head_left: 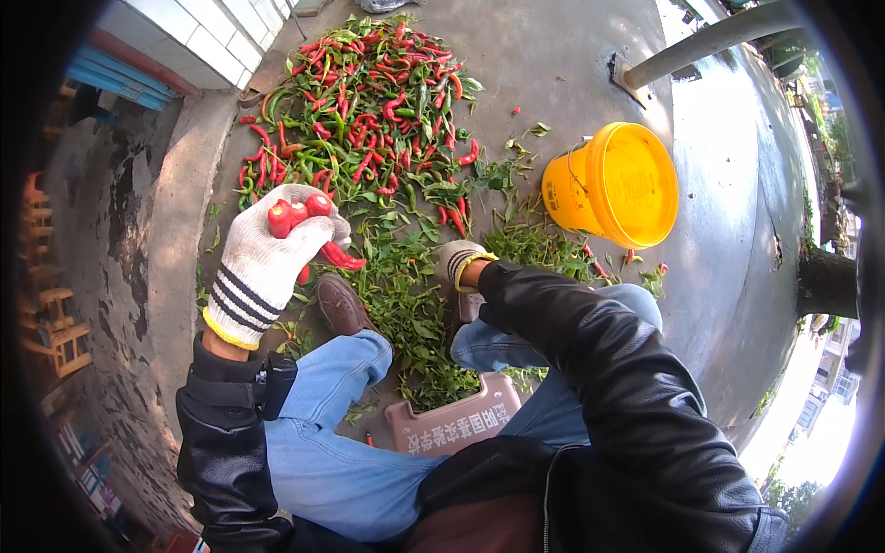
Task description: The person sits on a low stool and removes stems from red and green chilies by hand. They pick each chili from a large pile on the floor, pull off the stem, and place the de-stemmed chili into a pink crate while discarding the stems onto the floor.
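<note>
My left hand, in a white knit glove with black stripes and a yellow cuff, is closed around several red chili peppers. One long red pepper sticks out below its fingers. My right hand, gloved the same way, reaches down over the green leaves beside my right shoe; its fingers are hard to make out, and whether it holds anything cannot be told. Beyond both hands lies a large heap of red and green chili peppers with stems and leaves. Stripped leaves cover the ground between my shoes.
A yellow plastic bucket stands at the right of the heap, its lid-like round face towards me. A brown plastic stool bearing writing is between my legs. A concrete ledge runs along the left, and a metal post rises at upper right.
</note>
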### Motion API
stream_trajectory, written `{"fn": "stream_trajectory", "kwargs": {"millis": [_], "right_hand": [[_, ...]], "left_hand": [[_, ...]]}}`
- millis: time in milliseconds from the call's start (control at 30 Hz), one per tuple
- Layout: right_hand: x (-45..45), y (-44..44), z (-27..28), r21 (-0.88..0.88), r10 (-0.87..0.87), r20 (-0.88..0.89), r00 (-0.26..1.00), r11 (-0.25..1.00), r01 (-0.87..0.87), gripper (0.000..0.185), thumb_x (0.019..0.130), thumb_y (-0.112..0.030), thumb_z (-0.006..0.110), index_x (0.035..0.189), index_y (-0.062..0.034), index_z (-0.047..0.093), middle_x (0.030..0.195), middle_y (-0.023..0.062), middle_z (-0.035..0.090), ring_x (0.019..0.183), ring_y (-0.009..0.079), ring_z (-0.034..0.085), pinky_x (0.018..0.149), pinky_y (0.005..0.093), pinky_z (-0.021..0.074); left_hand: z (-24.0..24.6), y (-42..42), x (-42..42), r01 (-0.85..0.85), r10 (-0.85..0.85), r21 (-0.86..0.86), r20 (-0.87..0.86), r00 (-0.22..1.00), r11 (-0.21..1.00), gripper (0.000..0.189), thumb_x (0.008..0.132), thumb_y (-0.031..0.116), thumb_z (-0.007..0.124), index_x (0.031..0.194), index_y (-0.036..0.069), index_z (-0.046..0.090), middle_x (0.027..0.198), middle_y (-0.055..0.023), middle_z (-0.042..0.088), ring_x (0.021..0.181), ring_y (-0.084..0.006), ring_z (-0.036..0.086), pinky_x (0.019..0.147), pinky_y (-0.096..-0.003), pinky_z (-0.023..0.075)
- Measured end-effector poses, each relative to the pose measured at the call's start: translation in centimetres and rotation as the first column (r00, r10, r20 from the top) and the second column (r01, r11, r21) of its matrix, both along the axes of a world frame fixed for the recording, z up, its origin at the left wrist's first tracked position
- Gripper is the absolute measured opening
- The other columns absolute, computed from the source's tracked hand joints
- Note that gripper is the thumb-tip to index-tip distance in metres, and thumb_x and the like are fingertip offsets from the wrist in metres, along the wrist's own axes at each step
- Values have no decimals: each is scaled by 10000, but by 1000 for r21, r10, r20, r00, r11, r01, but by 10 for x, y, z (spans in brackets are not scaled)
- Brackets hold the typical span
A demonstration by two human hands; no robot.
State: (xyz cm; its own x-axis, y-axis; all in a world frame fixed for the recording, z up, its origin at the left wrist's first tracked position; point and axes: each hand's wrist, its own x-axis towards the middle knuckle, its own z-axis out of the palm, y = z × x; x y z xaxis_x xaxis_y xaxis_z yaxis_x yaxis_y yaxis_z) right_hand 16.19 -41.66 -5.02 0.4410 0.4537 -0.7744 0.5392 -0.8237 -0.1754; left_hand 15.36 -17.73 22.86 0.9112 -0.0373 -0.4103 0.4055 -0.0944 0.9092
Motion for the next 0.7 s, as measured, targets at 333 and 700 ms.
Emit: {"fn": "stream_trajectory", "kwargs": {"millis": [333, 700], "right_hand": [[37, -24, -51, 59, -602, 377, 704, 774, 630, 350, 816, -361, 655, 1043, -96, 664, 1031, 132, 676, 911, 310, 680, 777, 415, 543], [65, -14, -9, 160, -728, 112, 676, 685, 711, 384, 816, -332, 608, 1021, -17, 687, 937, 210, 694, 898, 327, 685, 789, 393, 540]], "left_hand": [[16, 1, -2, -60, 72, 338, -23, 997, 939, 192, 714, 44, 746, 834, 32, 597, 735, 14, 578, 689, -59, 573, 612, -238, 520], [28, 45, 2, -379, 339, 271, 183, 923, 885, 151, 800, 92, 731, 873, 22, 618, 712, -2, 599, 580, -76, 573, 567, -221, 458]]}}
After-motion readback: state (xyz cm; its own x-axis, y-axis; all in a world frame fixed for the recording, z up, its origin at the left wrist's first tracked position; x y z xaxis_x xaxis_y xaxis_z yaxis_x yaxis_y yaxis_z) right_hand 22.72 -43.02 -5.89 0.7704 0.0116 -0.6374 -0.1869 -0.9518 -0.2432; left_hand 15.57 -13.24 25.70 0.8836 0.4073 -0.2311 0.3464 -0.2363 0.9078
